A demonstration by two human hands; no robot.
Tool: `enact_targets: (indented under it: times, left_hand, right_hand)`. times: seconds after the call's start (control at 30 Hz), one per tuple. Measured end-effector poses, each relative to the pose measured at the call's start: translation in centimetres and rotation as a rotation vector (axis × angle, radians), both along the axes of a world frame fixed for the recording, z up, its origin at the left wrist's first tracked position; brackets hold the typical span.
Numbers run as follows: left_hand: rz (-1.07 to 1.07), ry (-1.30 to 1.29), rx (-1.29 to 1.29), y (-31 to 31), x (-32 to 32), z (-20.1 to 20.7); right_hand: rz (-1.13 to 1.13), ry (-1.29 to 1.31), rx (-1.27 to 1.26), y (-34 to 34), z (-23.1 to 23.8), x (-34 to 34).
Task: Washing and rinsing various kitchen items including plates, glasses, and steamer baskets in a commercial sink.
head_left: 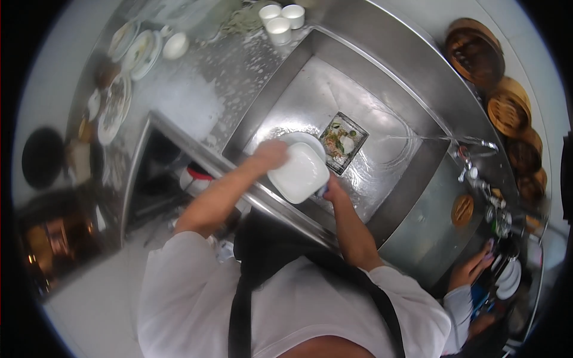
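Note:
A white rectangular dish with rounded corners is tilted over the near edge of the steel sink. Gripping its upper left edge is my left hand, slightly blurred and closed. My right hand is closed at the dish's lower right side. A bit of blue-purple material shows by its fingers; what it is I cannot make out. Behind the dish, a round white dish is partly hidden. Just beyond it in the sink is a square drain basket with food scraps in it.
Three white cups stand at the far counter edge. Used plates and a small white bowl line the left. Right of the sink are a second basin of water, taps, bamboo steamers and another person's hand.

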State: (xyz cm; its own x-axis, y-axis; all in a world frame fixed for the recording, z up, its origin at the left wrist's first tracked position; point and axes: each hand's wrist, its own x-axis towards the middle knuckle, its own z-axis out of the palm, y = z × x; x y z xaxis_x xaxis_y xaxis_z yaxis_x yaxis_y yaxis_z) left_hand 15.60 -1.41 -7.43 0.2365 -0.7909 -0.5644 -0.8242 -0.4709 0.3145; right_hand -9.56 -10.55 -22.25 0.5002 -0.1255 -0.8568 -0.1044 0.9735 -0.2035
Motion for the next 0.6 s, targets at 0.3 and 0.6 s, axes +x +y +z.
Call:
enact_targets:
  times: [0.3,0.6]
  left_hand:
    - [-0.251,-0.181,-0.148,1.9,9.3,11.9]
    - [0.493,0.750,-0.505,-3.3,11.6,8.1]
  right_hand:
    - [0.132,0.206,-0.959,4.2,23.4,11.0]
    - [0.943,0.469,-2.055,-5.5,25.6,17.8]
